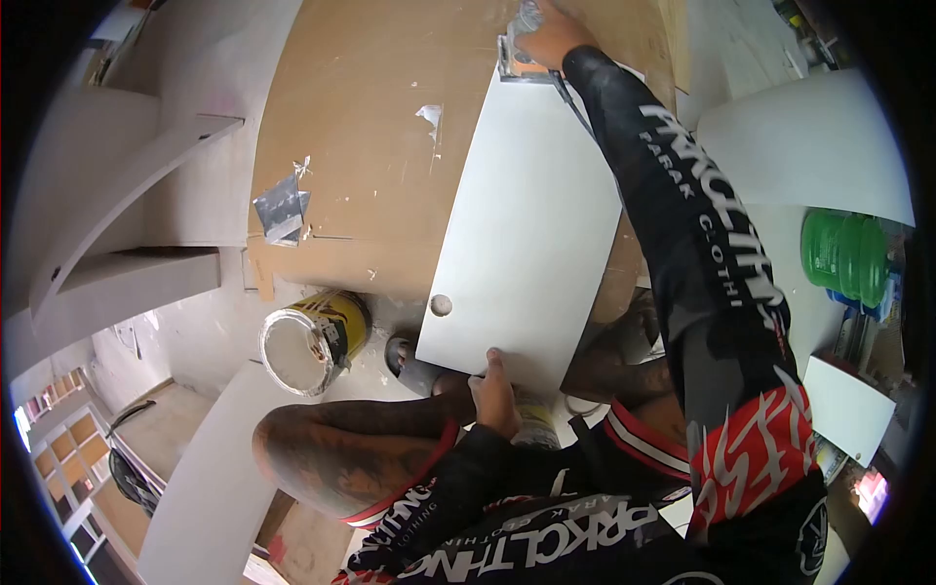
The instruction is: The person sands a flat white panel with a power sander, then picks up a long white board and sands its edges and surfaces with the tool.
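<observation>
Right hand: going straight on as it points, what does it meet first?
Probably nothing: the right hand, gripping a tool at the far end of the white panel, points over the brown board toward the picture's top edge.

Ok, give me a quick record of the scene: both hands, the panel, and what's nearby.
left hand: grips near edge of white panel
right hand: holds tool at panel's far edge; type unclear
panel: lies over brown board, hole near one corner
nearby: paint can to the left, green bottle to the right
</observation>
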The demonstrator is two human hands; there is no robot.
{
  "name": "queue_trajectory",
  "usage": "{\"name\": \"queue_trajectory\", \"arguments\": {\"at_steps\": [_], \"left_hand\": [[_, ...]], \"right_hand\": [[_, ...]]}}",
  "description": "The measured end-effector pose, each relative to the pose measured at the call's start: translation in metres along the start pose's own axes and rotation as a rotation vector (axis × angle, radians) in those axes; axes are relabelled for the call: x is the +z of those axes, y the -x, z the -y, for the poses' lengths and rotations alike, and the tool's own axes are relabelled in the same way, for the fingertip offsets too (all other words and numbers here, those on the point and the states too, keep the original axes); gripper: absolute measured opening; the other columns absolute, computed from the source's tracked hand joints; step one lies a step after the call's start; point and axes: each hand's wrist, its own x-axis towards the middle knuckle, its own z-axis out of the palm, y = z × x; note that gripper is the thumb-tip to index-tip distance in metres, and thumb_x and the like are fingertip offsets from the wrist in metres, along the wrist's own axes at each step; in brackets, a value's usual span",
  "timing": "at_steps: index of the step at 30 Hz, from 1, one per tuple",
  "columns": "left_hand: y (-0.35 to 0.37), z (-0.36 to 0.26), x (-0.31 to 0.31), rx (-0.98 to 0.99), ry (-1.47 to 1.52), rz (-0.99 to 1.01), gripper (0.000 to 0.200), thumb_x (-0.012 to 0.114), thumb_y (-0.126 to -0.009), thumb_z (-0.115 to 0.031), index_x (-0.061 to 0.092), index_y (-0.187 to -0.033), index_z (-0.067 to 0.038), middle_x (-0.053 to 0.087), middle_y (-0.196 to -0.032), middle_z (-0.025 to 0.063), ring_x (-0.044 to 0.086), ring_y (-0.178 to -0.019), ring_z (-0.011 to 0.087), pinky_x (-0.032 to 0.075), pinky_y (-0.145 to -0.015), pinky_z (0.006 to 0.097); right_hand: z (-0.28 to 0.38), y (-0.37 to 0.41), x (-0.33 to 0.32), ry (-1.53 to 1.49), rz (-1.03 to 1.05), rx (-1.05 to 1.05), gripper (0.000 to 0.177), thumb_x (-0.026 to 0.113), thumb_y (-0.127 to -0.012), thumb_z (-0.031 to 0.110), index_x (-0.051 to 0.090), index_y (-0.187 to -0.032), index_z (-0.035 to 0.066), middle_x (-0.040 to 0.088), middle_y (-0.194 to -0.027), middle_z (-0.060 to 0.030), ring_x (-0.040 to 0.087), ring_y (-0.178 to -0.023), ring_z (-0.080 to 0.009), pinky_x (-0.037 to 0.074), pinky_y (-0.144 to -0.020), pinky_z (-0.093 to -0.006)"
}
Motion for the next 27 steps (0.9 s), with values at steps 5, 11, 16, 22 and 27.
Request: {"name": "queue_trajectory", "arguments": {"at_steps": [5, 11, 16, 22, 27], "left_hand": [[0.013, -0.012, 0.012, -0.046, 0.000, -0.030, 0.065, 0.063, -0.102, -0.041, 0.036, -0.131, 0.011, 0.059, -0.111, 0.0146, 0.059, -0.091, 0.0196, 0.052, -0.077, 0.0348], [0.012, -0.008, 0.013, -0.023, 0.072, -0.070, 0.061, 0.063, -0.102, -0.039, 0.036, -0.130, 0.008, 0.056, -0.112, 0.0148, 0.057, -0.089, 0.0193, 0.051, -0.076, 0.0348], [0.013, -0.007, 0.019, -0.013, 0.071, -0.131, 0.059, 0.064, -0.101, -0.039, 0.037, -0.130, 0.005, 0.055, -0.112, 0.0142, 0.057, -0.089, 0.0201, 0.051, -0.076, 0.0360], [0.012, -0.004, 0.019, -0.012, 0.060, -0.135, 0.063, 0.064, -0.100, -0.041, 0.036, -0.132, 0.006, 0.056, -0.112, 0.0155, 0.057, -0.092, 0.0221, 0.052, -0.077, 0.0388], [0.012, -0.007, 0.021, -0.034, -0.016, -0.197, 0.064, 0.064, -0.100, -0.039, 0.036, -0.134, 0.007, 0.056, -0.121, 0.0197, 0.060, -0.100, 0.0263, 0.052, -0.082, 0.0408]], "right_hand": [[-0.006, 0.058, 0.016, 0.135, -0.101, -0.077, 0.088, 0.072, -0.075, 0.035, 0.037, -0.156, 0.039, 0.048, -0.142, -0.0299, 0.057, -0.125, -0.0469, 0.048, -0.107, -0.0462], [0.066, 0.176, -0.003, -0.023, 0.162, -0.094, 0.079, 0.073, -0.077, 0.025, 0.044, -0.149, 0.037, 0.045, -0.138, -0.0247, 0.064, -0.109, -0.0458, 0.056, -0.094, -0.0506], [0.093, 0.263, 0.003, -0.096, 0.281, -0.353, 0.077, 0.076, -0.076, 0.016, 0.049, -0.146, 0.032, 0.045, -0.138, -0.0229, 0.065, -0.107, -0.0432, 0.060, -0.082, -0.0503], [0.109, 0.283, 0.002, -0.090, 0.392, -0.437, 0.079, 0.078, -0.075, 0.015, 0.049, -0.147, 0.031, 0.046, -0.136, -0.0209, 0.066, -0.107, -0.0427, 0.060, -0.080, -0.0501], [0.086, 0.195, 0.014, -0.029, 0.243, -0.231, 0.082, 0.078, -0.078, 0.024, 0.042, -0.150, 0.036, 0.049, -0.131, -0.0191, 0.065, -0.105, -0.0455, 0.057, -0.090, -0.0519]]}}
